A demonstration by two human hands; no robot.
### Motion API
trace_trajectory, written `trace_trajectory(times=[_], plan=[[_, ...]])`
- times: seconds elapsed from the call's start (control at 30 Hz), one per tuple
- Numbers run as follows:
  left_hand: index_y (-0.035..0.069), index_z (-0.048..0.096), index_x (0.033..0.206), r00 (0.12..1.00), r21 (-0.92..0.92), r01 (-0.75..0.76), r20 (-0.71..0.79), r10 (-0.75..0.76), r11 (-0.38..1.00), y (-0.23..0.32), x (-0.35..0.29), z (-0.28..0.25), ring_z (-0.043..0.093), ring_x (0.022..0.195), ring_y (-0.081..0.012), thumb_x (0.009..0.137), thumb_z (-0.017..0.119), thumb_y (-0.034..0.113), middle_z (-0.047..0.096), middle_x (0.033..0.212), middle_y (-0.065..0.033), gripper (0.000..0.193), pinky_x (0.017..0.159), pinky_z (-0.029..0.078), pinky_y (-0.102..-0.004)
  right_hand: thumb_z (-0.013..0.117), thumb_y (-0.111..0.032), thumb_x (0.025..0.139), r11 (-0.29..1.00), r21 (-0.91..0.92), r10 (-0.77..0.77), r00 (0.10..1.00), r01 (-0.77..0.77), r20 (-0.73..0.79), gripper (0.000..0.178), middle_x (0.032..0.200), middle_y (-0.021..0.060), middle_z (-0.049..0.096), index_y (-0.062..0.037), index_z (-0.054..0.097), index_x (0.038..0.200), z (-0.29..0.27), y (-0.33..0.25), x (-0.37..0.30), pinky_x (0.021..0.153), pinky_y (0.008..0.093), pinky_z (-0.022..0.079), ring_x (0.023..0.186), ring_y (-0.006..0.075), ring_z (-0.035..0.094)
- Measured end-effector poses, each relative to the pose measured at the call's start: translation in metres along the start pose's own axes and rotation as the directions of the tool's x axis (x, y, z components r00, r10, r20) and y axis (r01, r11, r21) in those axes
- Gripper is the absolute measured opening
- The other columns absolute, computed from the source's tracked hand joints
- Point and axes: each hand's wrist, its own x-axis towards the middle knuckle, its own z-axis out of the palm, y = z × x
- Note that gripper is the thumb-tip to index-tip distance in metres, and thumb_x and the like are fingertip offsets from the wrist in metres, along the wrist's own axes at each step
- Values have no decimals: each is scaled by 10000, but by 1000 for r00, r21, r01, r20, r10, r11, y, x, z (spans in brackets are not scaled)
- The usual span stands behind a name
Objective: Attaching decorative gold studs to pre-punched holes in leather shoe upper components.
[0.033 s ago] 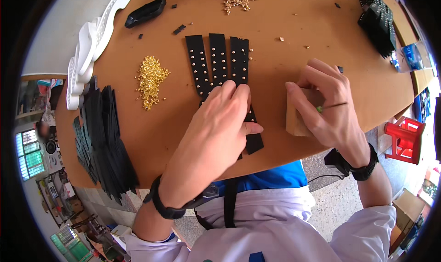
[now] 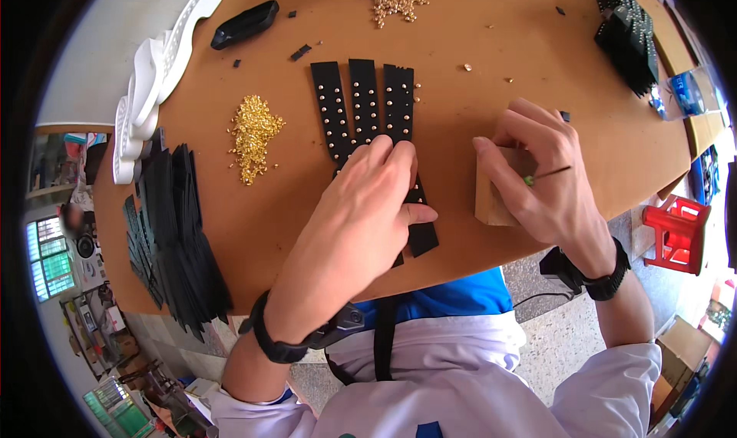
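Observation:
Three black straps (image 2: 367, 100) lined with small round metal studs lie side by side before me and come together near my left hand. My left hand (image 2: 361, 200) rests on their near part, fingers bent together and thumb on the strap at the right; its fingertips hide some of the straps. To the right, my right hand (image 2: 541, 165) is closed around a thin dark stick with a green end (image 2: 554, 171). That hand is against a light wooden block (image 2: 491, 200) and covers much of it. Whether the stick touches the block, I cannot tell.
Gold studs (image 2: 255, 138) lie heaped on the left, copper-coloured ones (image 2: 395, 4) at the far side. Black strips (image 2: 180, 238) are stacked near left beside white curved pieces (image 2: 153, 77). A black tray (image 2: 246, 25) and studded black pieces (image 2: 629, 46) stand farther off. A red stool (image 2: 677, 234) is at right.
The view has shifted very slightly. The stick in my right hand tilts a little more; my left hand stays on the straps.

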Motion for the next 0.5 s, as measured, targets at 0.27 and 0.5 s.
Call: trace_trajectory(times=[0.27, 0.5], plan=[[-9, 485, 987, 1000, 28, -17, -13, 17, 999, -1, -1, -1, 557, 957, -357, 806, 799, 157, 542, 976, -135, 398, 804, 447, -437, 681, -200, 856, 999, 33, 24, 1000, -24, -3, 277, 717, 154, 555, 22, 566, 736, -1, -2, 0, 653, 423, 434, 627, 344, 544], [-13, 494, 991, 989, 112, -91, -103, 103, 989, -3, -2, 6, 565, 946, -359, 811, 792, 133, 545, 985, -140, 377, 788, 456, -440, 680, -196, 851, 999, 52, 14, 1000, -13, -23, 294, 712, 170, 561, 41, 562, 725, 0, -2, 4, 611, 417, 451, 622, 364, 556]])
